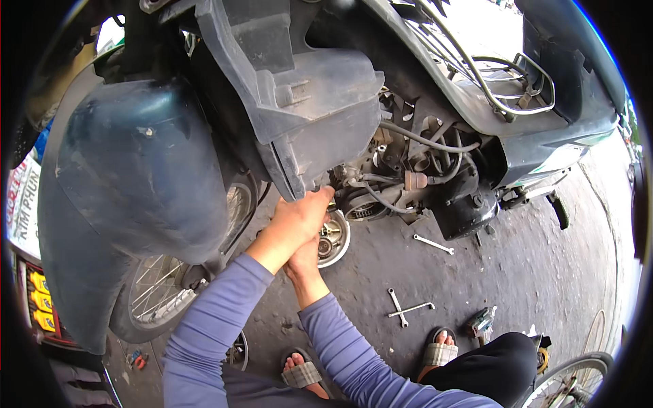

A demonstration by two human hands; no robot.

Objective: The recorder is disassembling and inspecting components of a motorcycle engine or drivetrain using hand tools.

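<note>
My left hand (299, 216) reaches up to the underside of a motorbike, just below its dark plastic leg shield (320, 136). The fingers are curled closed, but what they grip is hidden. Right under it, partly covered by the left hand and wrist, is my right hand (305, 262); its fingers do not show. Beside both hands on the ground lies a round metal dish (345, 239) with small metal parts in it. Close by to the right are the exposed engine parts (367, 204) with hoses and a brownish connector (415, 181).
A wrench (434, 245) lies on the dark ground, with two more crossed wrenches (400, 309) nearer me. The front wheel (160, 289) and dark mudguard (136, 170) stand at left. Red-handled pliers (140, 360) lie at lower left. Another spoked wheel (578, 384) is at lower right.
</note>
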